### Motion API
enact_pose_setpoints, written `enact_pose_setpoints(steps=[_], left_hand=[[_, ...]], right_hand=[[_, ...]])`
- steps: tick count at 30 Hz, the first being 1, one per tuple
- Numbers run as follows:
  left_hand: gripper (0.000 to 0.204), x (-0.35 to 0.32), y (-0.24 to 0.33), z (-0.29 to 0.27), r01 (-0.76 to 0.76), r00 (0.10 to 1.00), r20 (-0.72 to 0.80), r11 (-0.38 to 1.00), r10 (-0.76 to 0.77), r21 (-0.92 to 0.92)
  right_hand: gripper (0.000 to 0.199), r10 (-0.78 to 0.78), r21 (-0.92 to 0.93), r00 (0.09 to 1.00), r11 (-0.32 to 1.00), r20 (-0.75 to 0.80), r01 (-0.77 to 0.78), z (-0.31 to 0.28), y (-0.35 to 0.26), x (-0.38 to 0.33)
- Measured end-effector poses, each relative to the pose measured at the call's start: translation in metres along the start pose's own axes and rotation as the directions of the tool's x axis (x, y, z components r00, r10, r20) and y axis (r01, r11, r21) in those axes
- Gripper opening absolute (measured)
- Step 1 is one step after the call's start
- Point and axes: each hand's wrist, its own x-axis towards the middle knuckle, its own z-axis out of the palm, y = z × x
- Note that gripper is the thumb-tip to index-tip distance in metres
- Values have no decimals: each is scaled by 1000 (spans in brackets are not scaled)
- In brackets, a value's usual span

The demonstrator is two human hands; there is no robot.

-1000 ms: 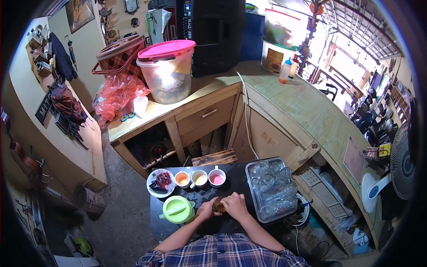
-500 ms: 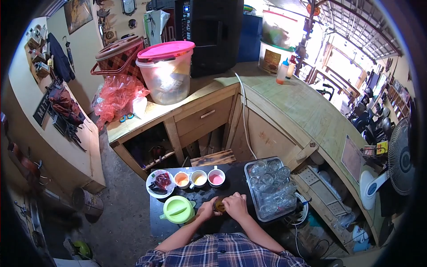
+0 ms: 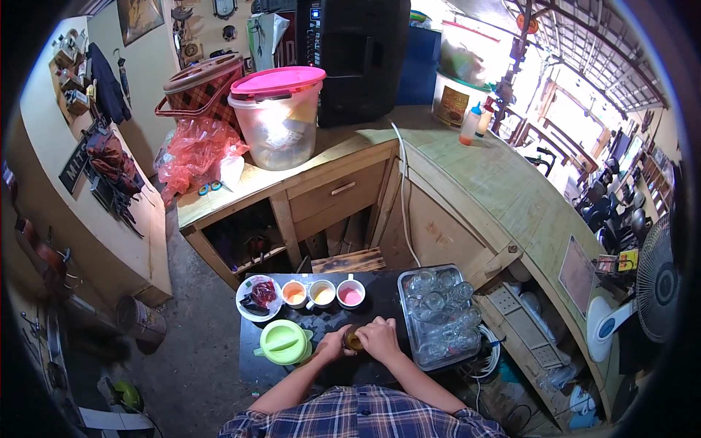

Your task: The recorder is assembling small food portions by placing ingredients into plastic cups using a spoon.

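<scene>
Partly hidden: small round container (image 3: 353, 339), dark brown, amber-toned inside.

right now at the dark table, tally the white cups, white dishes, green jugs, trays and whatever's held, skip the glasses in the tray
White cups: 3
White dish: 1
Green jug: 1
Tray: 1
Brown container, held: 1
Total: 7

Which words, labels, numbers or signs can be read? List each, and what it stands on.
Dark wall sign: large pale letters, left untranscribed.
Dark panel left of the black speaker: pale letters, partly hidden.
Brown label on the white bucket: too small to read.
Sheet at the counter: too faint.
Yellow item near the fan: too small.
White mugs, green pitcher, brown cup: no lettering visible.
</scene>
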Motion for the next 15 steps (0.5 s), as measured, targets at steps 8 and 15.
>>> enact_pose_setpoints(steps=[8, 15], left_hand=[[88, -1, 6, -3, 23, 1000, 9, 1000, -23, 0], [106, -16, 25, -8, -5, 997, -79, 999, 9, 48]], right_hand=[[15, -100, 178, 995, 979, 14, 96, 3, 11, 1], [14, -19, 26, 999, 1000, 45, 18, -2, 2, 3]])
